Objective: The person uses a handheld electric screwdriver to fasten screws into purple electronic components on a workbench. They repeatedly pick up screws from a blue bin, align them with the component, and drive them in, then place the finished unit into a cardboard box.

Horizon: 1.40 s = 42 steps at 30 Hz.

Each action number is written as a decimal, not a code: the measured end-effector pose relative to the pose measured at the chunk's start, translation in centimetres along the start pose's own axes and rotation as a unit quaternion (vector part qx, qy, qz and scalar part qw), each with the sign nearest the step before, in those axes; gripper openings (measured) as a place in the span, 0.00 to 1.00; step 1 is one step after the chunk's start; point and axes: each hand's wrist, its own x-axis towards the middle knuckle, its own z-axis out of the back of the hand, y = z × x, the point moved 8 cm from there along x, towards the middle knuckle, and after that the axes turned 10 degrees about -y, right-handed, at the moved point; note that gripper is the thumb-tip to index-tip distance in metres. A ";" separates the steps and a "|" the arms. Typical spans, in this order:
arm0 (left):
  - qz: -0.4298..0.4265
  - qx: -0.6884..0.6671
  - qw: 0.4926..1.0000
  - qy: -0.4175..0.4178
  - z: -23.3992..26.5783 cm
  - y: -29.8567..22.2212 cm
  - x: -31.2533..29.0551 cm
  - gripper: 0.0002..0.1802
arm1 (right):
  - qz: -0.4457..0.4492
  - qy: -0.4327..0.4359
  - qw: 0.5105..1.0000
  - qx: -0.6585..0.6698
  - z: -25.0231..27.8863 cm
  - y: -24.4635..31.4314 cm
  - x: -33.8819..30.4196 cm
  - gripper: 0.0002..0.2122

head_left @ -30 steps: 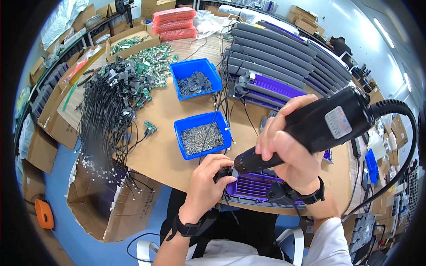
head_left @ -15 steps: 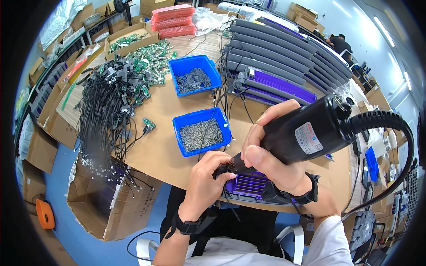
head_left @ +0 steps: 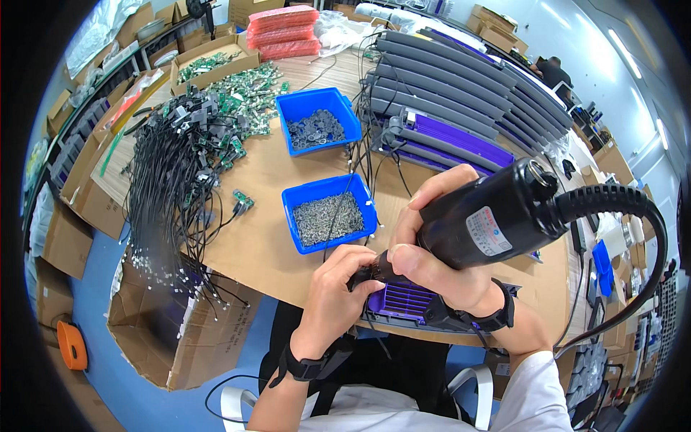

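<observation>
My right hand (head_left: 450,270) grips a black electric screwdriver (head_left: 450,230), which lies slanted with its nose pointing down and left. A purple slotted housing (head_left: 404,301) with grey edges rests at the table's near edge, below the tool. At its left end my left hand (head_left: 332,294) pinches a dark piece between thumb and fingers, right beside the screwdriver's nose. Fingers and tool hide the bit and whatever it touches. Straight beyond my left hand stands a blue bin of small screws (head_left: 327,218). Behind that is a blue bin of dark ring-shaped parts (head_left: 315,129).
Left of the bins lie piled black cables (head_left: 162,173) and green circuit boards (head_left: 248,104). Long grey and purple housings (head_left: 439,79) are stacked at the back right. The screwdriver's thick cord (head_left: 658,252) loops down on the right. An open carton (head_left: 216,338) stands below the table's left edge.
The screwdriver and my right hand have shifted slightly left, and the tool's rear end has swung a little. My left hand stays at the housing's left end.
</observation>
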 end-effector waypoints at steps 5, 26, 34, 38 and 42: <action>-0.013 0.015 1.000 0.006 -0.1 -0.1 0.0 0.19 | -0.039 0.039 0.998 0.021 -0.7 -0.4 0.5 0.20; 0.049 -0.068 0.996 0.025 -0.8 1.7 -0.5 0.22 | 0.037 0.003 0.999 -0.010 0.4 1.9 0.5 0.20; -0.072 0.151 0.978 0.122 -1.7 -0.4 0.4 0.24 | 0.046 -0.110 0.988 -0.095 8.2 6.2 -2.2 0.18; -0.049 0.140 0.982 0.121 -2.0 -1.8 0.6 0.20 | 0.133 -0.234 0.955 -0.128 13.9 10.1 -6.2 0.20; 0.006 0.091 0.987 0.130 -1.4 -2.5 -0.6 0.18 | 0.222 -0.324 0.900 -0.188 19.5 12.4 -9.9 0.19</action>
